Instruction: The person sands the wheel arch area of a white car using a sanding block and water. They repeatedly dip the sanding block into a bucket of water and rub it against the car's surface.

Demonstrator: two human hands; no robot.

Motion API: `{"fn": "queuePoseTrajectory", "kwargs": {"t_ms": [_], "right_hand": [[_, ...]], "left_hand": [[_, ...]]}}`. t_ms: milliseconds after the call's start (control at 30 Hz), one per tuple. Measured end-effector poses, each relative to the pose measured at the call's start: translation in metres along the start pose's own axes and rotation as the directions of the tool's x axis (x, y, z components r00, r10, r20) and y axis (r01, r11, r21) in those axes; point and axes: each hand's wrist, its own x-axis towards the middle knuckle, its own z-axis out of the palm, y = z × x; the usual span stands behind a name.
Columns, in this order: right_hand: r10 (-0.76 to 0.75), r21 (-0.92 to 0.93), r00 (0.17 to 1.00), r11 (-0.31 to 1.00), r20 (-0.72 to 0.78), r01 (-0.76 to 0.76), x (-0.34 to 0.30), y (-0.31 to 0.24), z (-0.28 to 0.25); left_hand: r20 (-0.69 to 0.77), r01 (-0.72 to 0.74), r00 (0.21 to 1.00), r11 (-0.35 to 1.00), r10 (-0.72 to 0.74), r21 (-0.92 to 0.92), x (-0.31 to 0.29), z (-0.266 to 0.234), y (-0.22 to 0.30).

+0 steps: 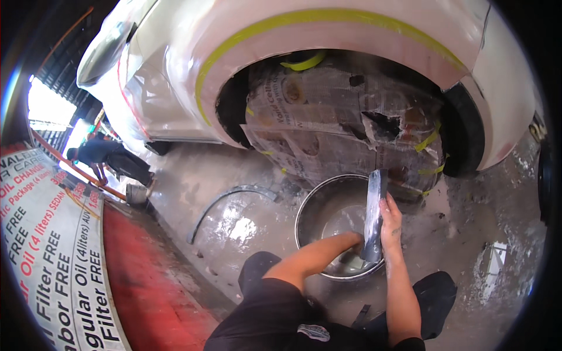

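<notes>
Over a round metal basin [300, 213] of murky water, my right hand [391, 225] grips a long, narrow sanding block [373, 219] along its right edge. The block is held up on end, dark grey with a wet whitish film on its face. My left hand [351, 241] reaches into the basin area just left of the block's lower part. Its fingers are hidden, so I cannot tell whether they touch the block. Beyond the basin is a wheel covered in newspaper [316, 111], torn in places and held with yellow-green tape.
A pale car body [175, 76] arches overhead, yellow-green tape [339, 14] following its wheel arch. A curved grey strip [225, 199] lies on the wet floor. At left stand a printed banner [52, 245] and a red surface [146, 281]. Farther back, another person [114, 158] bends near a bucket [136, 193].
</notes>
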Motion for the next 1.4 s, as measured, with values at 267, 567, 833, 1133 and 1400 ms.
{"fn": "queuePoseTrajectory", "kwargs": {"t_ms": [267,567,833,1133,1400], "right_hand": [[0.102,0.021,0.991,0.994,0.091,-0.105,-0.005,-0.008,-0.002],[0.375,-0.641,0.919,0.737,0.121,-0.216,-0.007,-0.016,0.011],[0.732,-0.979,0.678,-0.088,0.06,0.182,0.042,0.07,0.026],[0.818,-0.956,0.547,0.015,0.18,0.293,0.013,-0.013,0.084],[0.315,-0.885,0.851,-0.065,0.421,0.462,-0.04,-0.208,0.138]], "left_hand": [[-0.771,-0.281,0.619,0.959,0.148,-0.042,-0.17,-0.096,-0.05],[-0.896,-0.51,0.3,0.739,-0.328,-0.441,-0.171,-0.072,-0.111],[-0.893,-0.504,0.288,0.738,-0.346,-0.449,-0.162,-0.069,-0.114],[-0.913,-0.612,0.261,0.678,-0.313,-0.407,-0.144,-0.057,-0.132],[-0.904,-0.625,0.279,0.653,-0.325,-0.427,-0.133,-0.054,-0.131]]}}
